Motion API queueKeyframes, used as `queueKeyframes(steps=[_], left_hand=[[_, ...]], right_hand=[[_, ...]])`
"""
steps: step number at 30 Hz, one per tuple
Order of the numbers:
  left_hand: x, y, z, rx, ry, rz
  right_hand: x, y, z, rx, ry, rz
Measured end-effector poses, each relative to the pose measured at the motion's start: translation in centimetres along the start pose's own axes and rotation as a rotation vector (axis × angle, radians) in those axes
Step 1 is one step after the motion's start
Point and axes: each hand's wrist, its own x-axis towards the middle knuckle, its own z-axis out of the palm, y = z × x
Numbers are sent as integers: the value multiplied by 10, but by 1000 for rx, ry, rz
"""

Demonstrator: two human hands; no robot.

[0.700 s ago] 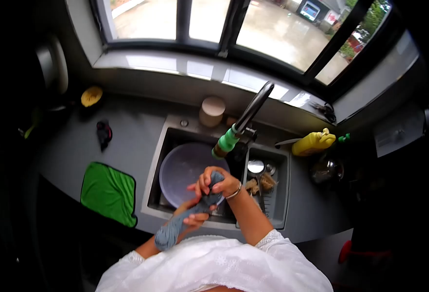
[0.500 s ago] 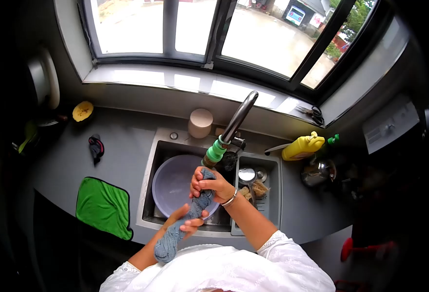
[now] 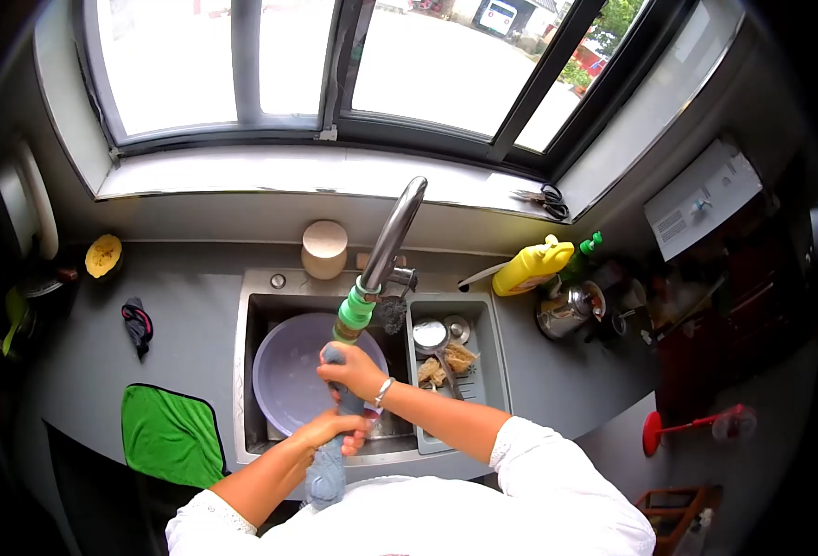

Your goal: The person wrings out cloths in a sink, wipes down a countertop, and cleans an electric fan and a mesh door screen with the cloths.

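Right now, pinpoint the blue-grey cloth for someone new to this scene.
Find the sink below the window. At its near side, the left hand and right hand grip the long, bunched blue-grey cloth. Unlike the green cloth lying flat on the counter, it is held.

Daylight's pouring in through the window (image 3: 336,74), and the yard (image 3: 418,69) outside is basically blown out to white. The white top (image 3: 418,519) is pretty washed out too. Far right sinks into murky shadow, fisheye bends the sill (image 3: 335,171), corners go black.
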Motion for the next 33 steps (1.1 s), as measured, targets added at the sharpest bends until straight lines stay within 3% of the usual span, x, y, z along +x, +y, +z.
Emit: queueKeyframes(steps=[5,8,10,12,13,16,18,20,22,26,28,30,33], left_hand=[[49,-32,-40,-48,338,-11],[75,-39,-51,-36,509,67],[94,-52,-70,-23,506,122],[98,-52,-73,-30,545,191],[96,-54,-77,-27,486,260],[81,-44,-74,82,616,381],[72,-37,-76,104,584,425],[63,-35,-77,82,425,448],[54,-36,-73,46,411,461],[34,-39,-81,-238,168,213],[22,-43,-90,-823,-126,-127],[14,-47,-82,-955,-267,-7],[5,-46,-66,-1074,-505,72]], right_hand=[[46,71,-6,-519,275,-197],[54,67,-1,-616,265,-2],[64,78,-1,-632,247,47],[77,103,-3,-739,355,-36],[80,110,-3,-847,461,-194],[82,106,-20,-476,394,77],[78,105,-18,-542,490,-102],[73,100,-16,-599,497,-135],[71,101,-18,-519,436,-176],[59,101,-28,-469,355,4],[35,65,-20,-4,218,244],[23,65,-30,305,38,196],[3,52,-23,387,27,44]])
